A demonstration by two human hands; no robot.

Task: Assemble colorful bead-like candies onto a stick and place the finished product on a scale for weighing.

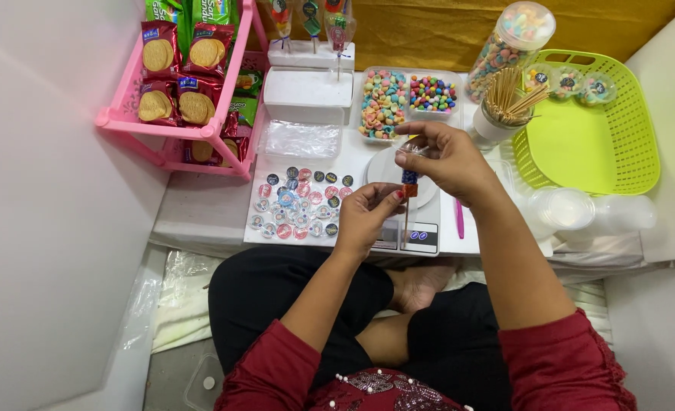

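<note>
My left hand (366, 215) pinches a thin wooden stick (406, 221) with small red and blue candy pieces on it, over a small white kitchen scale (421, 237). My right hand (442, 158) is just above, its fingers closed on the clear wrapper (412, 146) at the top of the stick. A white plate (383, 166) sits on the scale beneath both hands. Left of my left hand lies a white sheet of several round stickers (298, 204).
Two clear trays of coloured candies (406, 97) stand behind the scale, with a tall candy jar (509, 47) and a cup of wooden sticks (505, 103). A green basket (590, 129) is at right, stacked clear cups (581, 211) below it. A pink rack of biscuit packs (189, 84) at left.
</note>
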